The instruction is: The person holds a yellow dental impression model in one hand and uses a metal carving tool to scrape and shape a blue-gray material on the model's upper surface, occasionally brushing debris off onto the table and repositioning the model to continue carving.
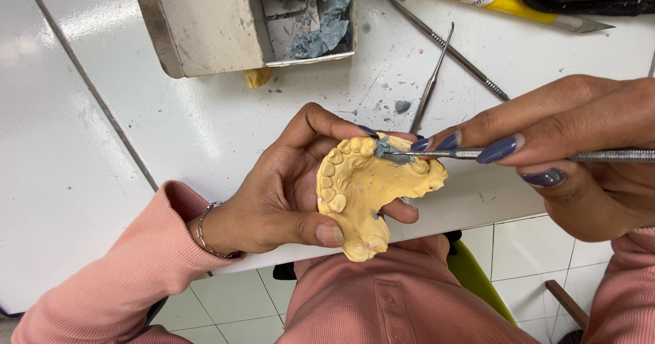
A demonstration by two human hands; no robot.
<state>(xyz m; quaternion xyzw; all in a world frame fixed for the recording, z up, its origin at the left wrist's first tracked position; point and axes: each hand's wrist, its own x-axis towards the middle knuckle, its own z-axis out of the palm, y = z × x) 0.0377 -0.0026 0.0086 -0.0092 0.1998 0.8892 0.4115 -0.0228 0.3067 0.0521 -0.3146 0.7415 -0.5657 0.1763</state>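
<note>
Clamping yellow plaster dental cast (361, 194) in left hand (286, 194), over white table's (170, 125) near edge; right hand (580, 160) pinching thin metal carving tool (518, 155), tip touching grey wax (389, 151) on cast's front teeth.

Yellow plaster dental cast (365, 197), teeth facing up, tilted, raised above the surface edge. Slim metal instrument (546, 155) lies horizontal, tip touching grey wax (390, 151) on the cast's front teeth.

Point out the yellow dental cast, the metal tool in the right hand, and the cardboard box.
yellow dental cast (358, 194): head view, palate surface.
metal tool (614, 155): head view, handle shaft.
cardboard box (205, 23): head view, open flap.
</note>
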